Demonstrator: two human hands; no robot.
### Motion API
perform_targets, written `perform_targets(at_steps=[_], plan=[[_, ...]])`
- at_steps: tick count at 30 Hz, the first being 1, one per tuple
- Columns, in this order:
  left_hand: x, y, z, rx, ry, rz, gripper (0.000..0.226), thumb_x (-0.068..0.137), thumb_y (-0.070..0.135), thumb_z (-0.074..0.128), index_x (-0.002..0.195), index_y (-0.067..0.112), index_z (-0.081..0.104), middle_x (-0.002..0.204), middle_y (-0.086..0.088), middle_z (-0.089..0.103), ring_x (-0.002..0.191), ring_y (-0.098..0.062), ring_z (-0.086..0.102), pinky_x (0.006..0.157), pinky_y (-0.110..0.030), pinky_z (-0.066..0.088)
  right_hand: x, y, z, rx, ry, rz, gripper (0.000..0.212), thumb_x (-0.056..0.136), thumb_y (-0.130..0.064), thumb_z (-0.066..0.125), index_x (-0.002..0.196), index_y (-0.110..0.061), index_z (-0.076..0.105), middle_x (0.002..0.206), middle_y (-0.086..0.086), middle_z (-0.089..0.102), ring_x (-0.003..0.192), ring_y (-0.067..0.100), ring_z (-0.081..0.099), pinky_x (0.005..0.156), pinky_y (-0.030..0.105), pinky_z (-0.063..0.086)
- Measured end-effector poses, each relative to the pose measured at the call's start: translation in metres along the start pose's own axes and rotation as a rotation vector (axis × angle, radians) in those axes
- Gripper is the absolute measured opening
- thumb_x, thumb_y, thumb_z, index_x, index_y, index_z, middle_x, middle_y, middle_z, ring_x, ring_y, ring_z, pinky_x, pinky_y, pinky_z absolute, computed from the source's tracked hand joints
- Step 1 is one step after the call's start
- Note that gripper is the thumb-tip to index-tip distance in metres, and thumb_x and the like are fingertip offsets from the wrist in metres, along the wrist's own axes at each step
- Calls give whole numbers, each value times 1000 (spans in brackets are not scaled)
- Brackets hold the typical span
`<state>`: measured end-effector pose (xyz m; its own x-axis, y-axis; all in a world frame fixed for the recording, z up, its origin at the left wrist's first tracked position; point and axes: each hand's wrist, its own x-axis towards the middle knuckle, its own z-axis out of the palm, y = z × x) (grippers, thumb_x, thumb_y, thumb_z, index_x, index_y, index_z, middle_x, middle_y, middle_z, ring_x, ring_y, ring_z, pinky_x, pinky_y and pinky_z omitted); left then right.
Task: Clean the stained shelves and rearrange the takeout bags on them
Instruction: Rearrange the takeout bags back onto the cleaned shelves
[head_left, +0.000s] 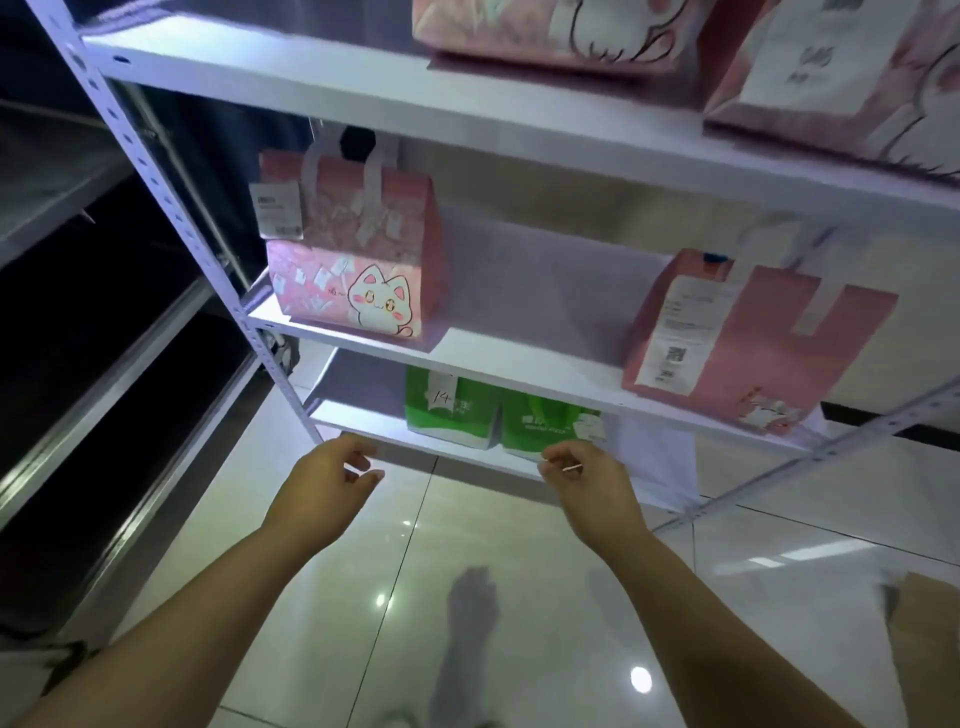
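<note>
A white metal rack holds an upper shelf (363, 98), a middle shelf (519, 374) and a lower shelf (358, 413). A pink cat-print takeout bag (358, 270) stands at the middle shelf's left end. At its right end is a second pink bag (748, 353) with a receipt. Two green bags (452, 410) (540, 421) sit side by side on the lower shelf. My left hand (327, 478) hovers just before the lower shelf's front edge with its fingers loosely curled, holding nothing. My right hand (587, 478) hovers in front of the right green bag, fingers loosely bent.
Two large pink bags (545, 36) (841, 88) lie on the upper shelf. A white sheet (660, 457) overhangs the lower shelf's right end. A dark rack (78, 312) stands to the left. Glossy floor tiles (467, 571) lie below, with brown cardboard (924, 649) at the bottom right.
</note>
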<state>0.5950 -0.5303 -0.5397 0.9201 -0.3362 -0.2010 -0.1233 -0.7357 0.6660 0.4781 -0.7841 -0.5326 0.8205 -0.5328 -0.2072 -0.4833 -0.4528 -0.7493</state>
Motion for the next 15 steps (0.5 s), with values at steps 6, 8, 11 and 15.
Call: perform_targets(at_steps=[6,8,11,15], plan=[[54,-55,47,-9,-30,-47,18,85,27,64,102,25,58,89,8,59,75,-1,56,66,-26,43,40,46,72,-18,-73,62,7,86,-23,61,89,-20,67,85,-8,66,80,8,59,72,23,45],[78,-77,66,-6,-39,-43,16,85,27,64,100,25,58,90,7,60,75,-5,57,66,-27,43,58,65,99,-13,-74,75,6,86,-23,61,87,-22,66,84,-10,66,79,5,58,69,20,43],[116,-112,97,5,-57,-7,9,85,27,64,91,26,57,88,11,59,75,-3,58,62,-25,44,90,95,141,-4,-39,78,8,85,-21,61,80,-27,64,79,-15,64,77,0,57,65,11,39],[171,-158,144,-27,-50,32,9,85,26,64,91,28,57,89,10,61,78,-3,58,60,-20,40,136,138,192,5,19,77,11,85,-17,61,83,-27,66,82,-16,63,77,2,56,68,16,42]])
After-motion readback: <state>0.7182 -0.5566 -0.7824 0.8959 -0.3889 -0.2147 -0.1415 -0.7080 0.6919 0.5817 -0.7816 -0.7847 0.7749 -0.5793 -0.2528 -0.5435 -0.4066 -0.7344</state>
